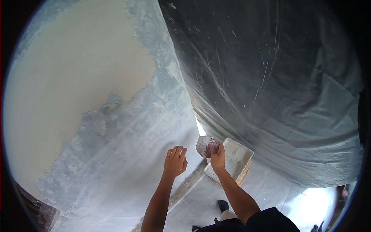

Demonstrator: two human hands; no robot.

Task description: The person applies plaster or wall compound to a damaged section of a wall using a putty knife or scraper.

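Dark cloth sleeve (272, 221) at the lower edge leads along the bare forearm to the right hand (218, 155). Its grip is closed round the scraper (203, 146), thumb side up near the reddish-smeared part, probably so the fingers can steer the broad blade while its edge stays free. The scraper is over the near-wall side of the tray, in front of the corner; whether it touches the rim I cannot tell.

Level with it, the left hand (176, 161) holds nothing I can see, its fingers slightly parted and loosely bent close to the wall. Contact is unclear; it may be there for balance.

Beneath the scraper sits the tray (239, 147), coated with whitish paste and resting on something orange-brown (244, 176), perhaps to keep the paste within easy reach. A dark shoe (223, 205) stands on the pale tiled floor (270, 183).

Beyond the hands rises the grey wall (119, 143), a ragged-edged cream patch (85, 65) spread over it. Plastic sheeting (278, 96) hangs on the right, likely to shield whatever is behind from splashes.
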